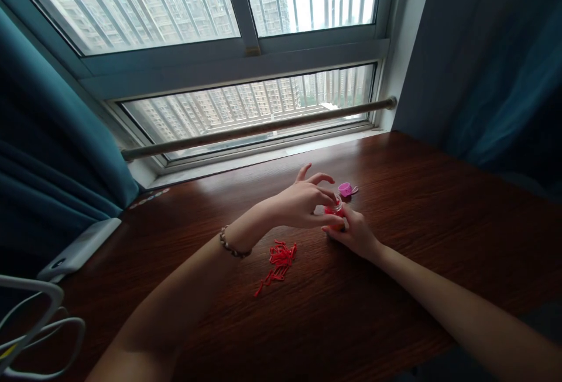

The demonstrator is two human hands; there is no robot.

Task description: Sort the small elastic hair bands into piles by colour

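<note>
A small clear jar (335, 209) with red and orange contents stands on the dark wooden table, tilted slightly if at all. My right hand (356, 233) is wrapped round its lower right side. Over the jar's mouth reaches my left hand (309, 202), thumb and index finger at the opening, the other fingers raised and spread; whatever its fingertips pinch is too small to make out. A loose pile of thin red pieces (281, 258) lies on the table below my left wrist. Just behind the jar sits a pink lid (345, 189) with a loop.
The brown table (421, 218) runs up to a barred window with a metal rail (263, 128). At the left are a white device (81, 250), white cables (44, 326) and a blue curtain (57, 124). A beaded strip (149, 198) lies near the sill.
</note>
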